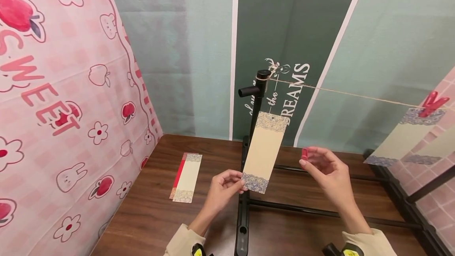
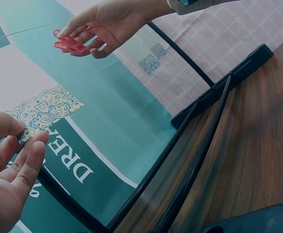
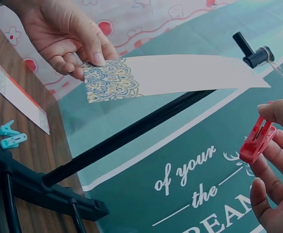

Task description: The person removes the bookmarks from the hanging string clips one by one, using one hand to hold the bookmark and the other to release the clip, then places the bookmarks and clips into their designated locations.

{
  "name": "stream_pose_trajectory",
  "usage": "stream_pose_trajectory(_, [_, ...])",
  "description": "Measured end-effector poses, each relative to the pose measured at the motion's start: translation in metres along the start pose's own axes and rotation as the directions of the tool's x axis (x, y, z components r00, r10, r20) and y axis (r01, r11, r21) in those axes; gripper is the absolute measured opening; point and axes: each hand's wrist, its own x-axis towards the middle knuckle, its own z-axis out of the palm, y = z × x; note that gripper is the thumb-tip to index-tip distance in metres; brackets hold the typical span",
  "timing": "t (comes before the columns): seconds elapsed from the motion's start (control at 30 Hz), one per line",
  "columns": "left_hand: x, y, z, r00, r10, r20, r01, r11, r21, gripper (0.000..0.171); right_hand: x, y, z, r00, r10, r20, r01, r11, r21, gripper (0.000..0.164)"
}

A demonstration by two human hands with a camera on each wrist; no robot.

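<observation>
The left hand (image 1: 224, 189) pinches the card (image 1: 265, 149) at a lower corner between thumb and fingers; its far end rises unsupported near the post (image 1: 261, 90), though whether they touch I cannot tell. Apart from it, the right hand (image 1: 330, 174) pinches a red clip (image 3: 256, 144) between thumb and fingers, below the string (image 1: 359, 96). Held at one end only, the card could bend, twist or catch on the post. An off-centre squeeze could shoot the clip onto the desk (image 1: 138, 216).
</observation>
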Motion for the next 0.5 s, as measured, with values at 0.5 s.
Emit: stream_pose_trajectory(0.5, [-0.014,-0.001,-0.018,0.997,-0.03,-0.072,0.029,0.999,-0.018,0.021,-0.015,0.009,0.01,0.998,0.04,-0.04,-0.042,0.998,-0.048,0.038])
